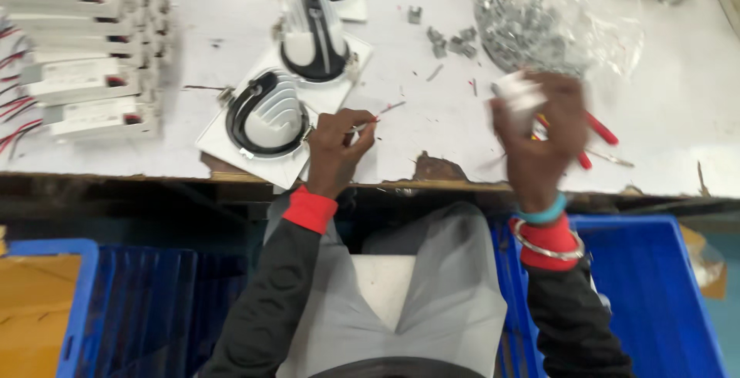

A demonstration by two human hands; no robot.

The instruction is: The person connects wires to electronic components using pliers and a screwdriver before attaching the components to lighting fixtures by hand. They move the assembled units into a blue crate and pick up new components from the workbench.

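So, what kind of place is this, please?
Most likely a small assembly workshop for light fittings. Round black-and-white lamp units on square white plates lie on the worn white workbench, white box-shaped modules with red wires are stacked at one side, and a clear plastic bag of small grey metal clips sits open.

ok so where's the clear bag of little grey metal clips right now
In the head view the clear bag of grey clips lies on the white table at upper right, just beyond the right hand, with a few loose clips to its left.
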